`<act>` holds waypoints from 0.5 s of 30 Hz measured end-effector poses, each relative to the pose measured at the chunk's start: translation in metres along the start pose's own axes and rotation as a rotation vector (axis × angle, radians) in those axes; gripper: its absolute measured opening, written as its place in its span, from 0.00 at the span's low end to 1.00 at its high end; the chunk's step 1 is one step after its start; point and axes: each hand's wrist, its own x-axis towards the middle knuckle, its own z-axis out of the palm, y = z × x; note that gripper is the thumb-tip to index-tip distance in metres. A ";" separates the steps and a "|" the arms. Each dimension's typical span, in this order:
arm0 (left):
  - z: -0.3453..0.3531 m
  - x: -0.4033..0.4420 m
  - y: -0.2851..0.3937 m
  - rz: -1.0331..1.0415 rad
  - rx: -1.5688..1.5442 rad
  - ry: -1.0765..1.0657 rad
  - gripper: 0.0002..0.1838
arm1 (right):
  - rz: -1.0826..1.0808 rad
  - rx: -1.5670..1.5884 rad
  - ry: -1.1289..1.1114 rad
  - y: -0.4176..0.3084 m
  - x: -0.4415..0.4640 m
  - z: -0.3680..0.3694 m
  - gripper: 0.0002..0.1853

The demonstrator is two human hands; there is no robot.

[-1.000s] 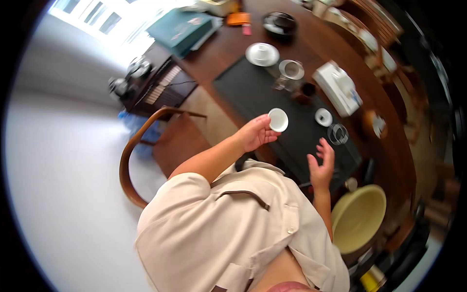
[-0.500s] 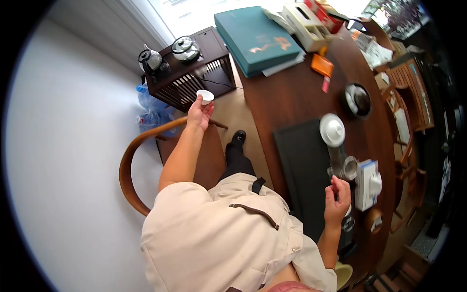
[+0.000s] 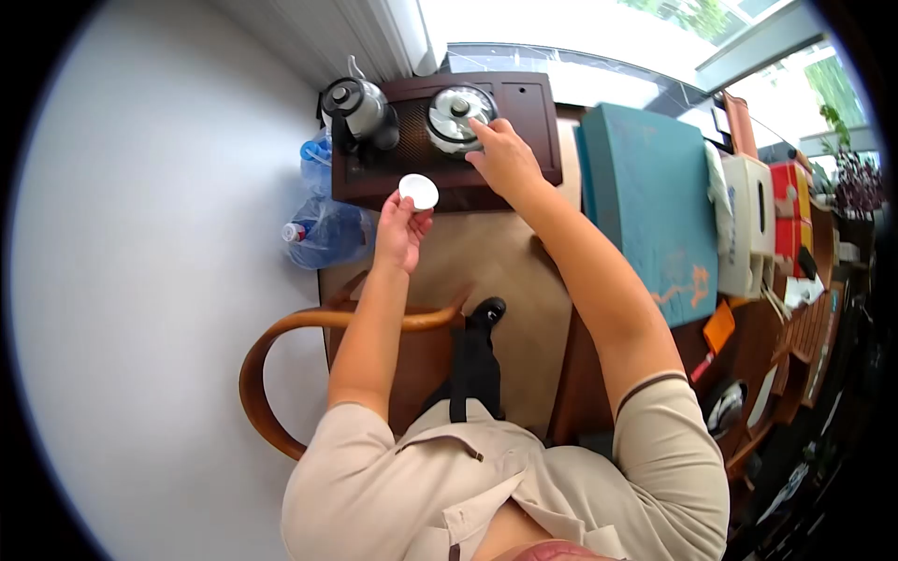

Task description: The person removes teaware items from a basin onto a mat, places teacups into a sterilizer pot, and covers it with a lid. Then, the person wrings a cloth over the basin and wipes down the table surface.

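My left hand (image 3: 401, 236) pinches a small white cup (image 3: 421, 194) by its rim, holding it in front of a dark wooden cabinet (image 3: 528, 122). On the cabinet top stands a round glass pot (image 3: 451, 133) with a dark knob on its lid. My right hand (image 3: 508, 164) is at the pot's right side, thumb and index finger spread at its edge. The hand hides that side, so a firm grip does not show. A kettle (image 3: 360, 112) with a black handle stands to the left of the pot.
Plastic water bottles (image 3: 329, 234) stand on the floor by the wall. A curved wooden chair (image 3: 257, 374) is close on my left. To the right, a large teal box (image 3: 645, 206) and a cream tissue box (image 3: 748, 224) rest on the table.
My right hand has moved from the tea things on the table to the glass pot on the cabinet. My view has turned left. The white cup stays in my left hand.
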 end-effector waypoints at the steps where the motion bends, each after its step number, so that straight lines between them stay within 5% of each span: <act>1: -0.001 0.001 0.003 0.010 0.029 0.013 0.18 | -0.014 0.007 -0.003 0.005 0.024 0.013 0.28; 7: -0.011 0.042 0.010 0.052 0.173 0.072 0.20 | 0.027 -0.153 -0.215 0.044 0.097 0.066 0.27; 15: 0.019 0.122 0.044 0.164 0.184 0.050 0.19 | -0.179 -0.050 -0.043 0.067 0.120 0.076 0.17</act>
